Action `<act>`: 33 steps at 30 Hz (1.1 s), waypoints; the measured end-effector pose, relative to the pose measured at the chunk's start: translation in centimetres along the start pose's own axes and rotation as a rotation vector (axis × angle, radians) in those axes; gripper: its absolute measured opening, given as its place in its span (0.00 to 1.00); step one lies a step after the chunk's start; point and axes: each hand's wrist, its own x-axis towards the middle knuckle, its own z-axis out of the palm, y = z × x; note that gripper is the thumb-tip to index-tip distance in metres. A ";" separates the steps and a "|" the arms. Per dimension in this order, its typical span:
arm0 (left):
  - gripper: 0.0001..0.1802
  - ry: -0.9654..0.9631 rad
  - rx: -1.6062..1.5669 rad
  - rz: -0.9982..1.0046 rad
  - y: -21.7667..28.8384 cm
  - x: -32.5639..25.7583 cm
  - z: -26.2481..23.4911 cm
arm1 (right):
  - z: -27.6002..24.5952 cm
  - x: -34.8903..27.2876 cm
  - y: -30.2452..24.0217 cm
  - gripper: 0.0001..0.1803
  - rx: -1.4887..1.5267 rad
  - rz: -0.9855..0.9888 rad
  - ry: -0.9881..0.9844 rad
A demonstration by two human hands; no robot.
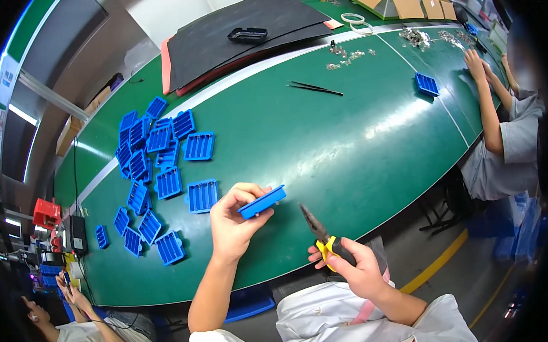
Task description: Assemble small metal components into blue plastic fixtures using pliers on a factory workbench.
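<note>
My left hand grips a blue plastic battery holder edge-on, tilted above the green table. Small metal bits stick out of its lower side. In my right hand is a pair of long-nose pliers with yellow and black handles, the jaws pointing up and to the left, apart from the holder. Left of my left hand, a loose pile of several more blue battery holders lies on the table, and one holder rests close beside my fingers.
Tweezers lie mid-table. Small metal parts are heaped at the far right near a co-worker's hands; one blue holder sits closer. Black sheets carry a black tray. Another person works at lower left.
</note>
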 end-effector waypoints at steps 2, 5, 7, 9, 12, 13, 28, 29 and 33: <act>0.15 0.014 0.043 0.048 0.3 0.0 0.4 | -0.1 0.0 0.3 0.17 -0.084 -0.041 -0.028; 0.18 0.035 0.037 0.162 0.2 -0.1 1.0 | 0.1 0.0 0.1 0.15 -0.203 -0.072 -0.054; 0.19 0.052 0.088 0.143 0.7 -0.3 1.7 | 0.5 0.1 0.2 0.13 -0.246 -0.116 -0.009; 0.25 0.009 0.412 0.193 1.3 -0.5 1.1 | 0.8 0.2 0.2 0.13 -0.269 -0.143 -0.010; 0.25 -0.041 0.429 0.269 1.4 -0.3 1.0 | 1.1 0.3 0.3 0.13 -0.322 -0.183 -0.033; 0.27 -0.037 0.426 0.247 1.3 -0.5 0.9 | 1.2 0.3 0.4 0.12 -0.353 -0.196 -0.054; 0.28 -0.058 0.524 0.305 0.8 -0.6 1.4 | 2.3 0.8 0.1 0.10 -0.374 -0.242 -0.040; 0.28 -0.057 0.524 0.313 0.8 -0.6 1.5 | 2.3 0.8 0.2 0.10 -0.375 -0.240 -0.041; 0.27 -0.052 0.527 0.311 0.8 -0.6 1.4 | 2.2 0.9 0.2 0.08 -0.417 -0.234 -0.056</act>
